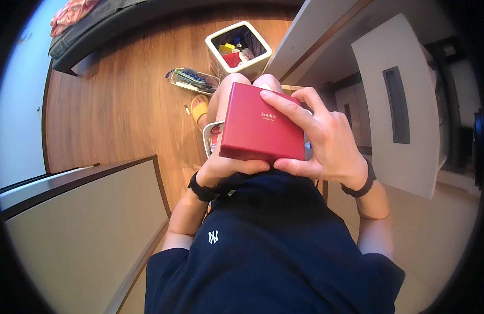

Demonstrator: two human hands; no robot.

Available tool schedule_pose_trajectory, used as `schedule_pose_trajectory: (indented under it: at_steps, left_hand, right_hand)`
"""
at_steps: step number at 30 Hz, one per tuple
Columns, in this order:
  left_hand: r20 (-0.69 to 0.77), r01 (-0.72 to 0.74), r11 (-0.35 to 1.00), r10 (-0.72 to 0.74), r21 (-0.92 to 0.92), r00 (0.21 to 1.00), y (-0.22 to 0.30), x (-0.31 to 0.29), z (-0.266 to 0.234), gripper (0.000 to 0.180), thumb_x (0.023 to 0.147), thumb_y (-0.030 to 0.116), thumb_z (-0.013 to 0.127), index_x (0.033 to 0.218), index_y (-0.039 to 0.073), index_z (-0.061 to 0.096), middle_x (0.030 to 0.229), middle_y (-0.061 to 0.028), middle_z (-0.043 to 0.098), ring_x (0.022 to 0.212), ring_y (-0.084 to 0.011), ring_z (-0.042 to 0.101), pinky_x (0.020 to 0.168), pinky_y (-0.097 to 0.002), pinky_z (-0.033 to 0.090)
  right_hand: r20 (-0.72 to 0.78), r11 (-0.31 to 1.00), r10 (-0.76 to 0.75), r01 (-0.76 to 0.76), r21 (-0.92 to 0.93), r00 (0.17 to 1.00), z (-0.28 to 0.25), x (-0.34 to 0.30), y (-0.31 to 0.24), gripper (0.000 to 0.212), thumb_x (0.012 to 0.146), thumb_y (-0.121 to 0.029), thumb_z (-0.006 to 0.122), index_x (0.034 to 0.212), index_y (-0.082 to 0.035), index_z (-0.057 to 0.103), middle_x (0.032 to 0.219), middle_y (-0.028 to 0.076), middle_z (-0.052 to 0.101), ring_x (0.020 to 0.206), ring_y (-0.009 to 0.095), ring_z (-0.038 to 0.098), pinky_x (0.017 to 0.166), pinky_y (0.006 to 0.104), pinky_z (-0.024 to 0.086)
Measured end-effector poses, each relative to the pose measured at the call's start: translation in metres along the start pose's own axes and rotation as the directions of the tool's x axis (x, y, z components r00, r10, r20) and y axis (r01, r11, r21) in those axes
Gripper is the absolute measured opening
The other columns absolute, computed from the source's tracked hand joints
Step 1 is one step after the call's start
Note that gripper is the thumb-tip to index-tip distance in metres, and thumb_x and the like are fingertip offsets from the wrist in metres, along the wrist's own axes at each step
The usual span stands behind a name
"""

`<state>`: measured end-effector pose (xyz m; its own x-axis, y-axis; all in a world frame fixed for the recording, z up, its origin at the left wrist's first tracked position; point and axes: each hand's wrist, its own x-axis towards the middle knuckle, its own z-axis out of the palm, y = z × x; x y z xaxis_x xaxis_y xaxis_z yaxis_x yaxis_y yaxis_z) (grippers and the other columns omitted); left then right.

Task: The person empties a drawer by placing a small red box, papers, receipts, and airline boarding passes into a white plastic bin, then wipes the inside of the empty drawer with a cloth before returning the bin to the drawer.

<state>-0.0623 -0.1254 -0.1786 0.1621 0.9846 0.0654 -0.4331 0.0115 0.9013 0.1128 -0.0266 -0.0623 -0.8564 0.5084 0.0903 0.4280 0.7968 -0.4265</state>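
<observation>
A shallow red box [262, 131] with a small light print on its lid is held above my lap. My left hand [226, 166] supports its near left corner from the side and below. The thumb lies along the near edge, while the other fingers are hidden beneath. Across the right part of the lid reaches my right hand [328, 138], its index finger lying on top and its thumb at the near edge. The box looks closed. Under it, a white-rimmed basket [206, 140] shows partly, with items inside that I cannot make out.
A white-rimmed bin [247, 65] holding packaging stands ahead. Beside it on the floor is a clear tray [180, 83] with dark and blue-green things. A yellow slipper [199, 109] is on my foot. At right, a pale drawer [368, 65] stands pulled out; a low panel [85, 230] is at left.
</observation>
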Motion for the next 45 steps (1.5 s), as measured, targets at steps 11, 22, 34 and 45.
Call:
schedule_pose_trajectory:
  at_steps: [11, 22, 34, 45]
  left_hand:
    - [-0.098, 0.065, 0.966, -0.091, -0.25, 0.991, -0.003, 0.005, 0.015, 0.077, 0.069, 0.018, 0.082, 0.132, 0.004, 0.042, 0.122, -0.0076, 0.052, 0.113, -0.0191, 0.051, 0.095, -0.0327, 0.044]
    - [-0.219, 0.016, 0.999, -0.023, -0.033, 0.975, 0.018, 0.018, 0.02, 0.073, 0.067, 0.016, 0.083, 0.128, 0.003, 0.045, 0.116, -0.0075, 0.055, 0.106, -0.0177, 0.055, 0.089, -0.0312, 0.046]
    - [-0.221, 0.07, 0.993, -0.089, -0.091, 0.971, 0.011, 0.018, 0.025, 0.079, 0.065, 0.026, 0.086, 0.127, 0.004, 0.044, 0.118, -0.0085, 0.053, 0.108, -0.0171, 0.051, 0.092, -0.0325, 0.043]
    - [-0.158, 0.04, 0.991, -0.06, -0.124, 0.986, -0.007, 0.017, 0.024, 0.071, 0.072, 0.026, 0.081, 0.128, 0.004, 0.044, 0.117, -0.0075, 0.055, 0.108, -0.0169, 0.053, 0.092, -0.032, 0.044]
  right_hand:
    - [-0.002, 0.991, 0.079, -0.078, 0.111, 0.997, 0.013, -0.001, 0.014, 0.082, 0.074, -0.071, 0.053, 0.133, -0.014, 0.05, 0.105, 0.018, 0.053, 0.08, 0.036, 0.062, 0.071, 0.0411, 0.051]
    - [0.081, 0.998, -0.058, 0.055, 0.043, 0.995, -0.008, 0.013, 0.026, 0.077, 0.068, -0.047, 0.07, 0.133, -0.012, 0.049, 0.117, 0.018, 0.06, 0.084, 0.034, 0.065, 0.074, 0.0383, 0.053]
    - [0.008, 0.904, -0.283, 0.27, -0.331, 0.959, 0.007, 0.004, 0.017, 0.059, 0.078, -0.032, 0.059, 0.126, 0.0, 0.05, 0.103, 0.03, 0.061, 0.054, 0.026, 0.062, 0.053, 0.0332, 0.051]
    - [0.035, 0.926, -0.226, 0.226, -0.304, 0.973, 0.007, 0.0, 0.019, 0.059, 0.087, -0.043, 0.052, 0.121, 0.005, 0.052, 0.096, 0.028, 0.064, 0.058, 0.03, 0.064, 0.057, 0.0347, 0.052]
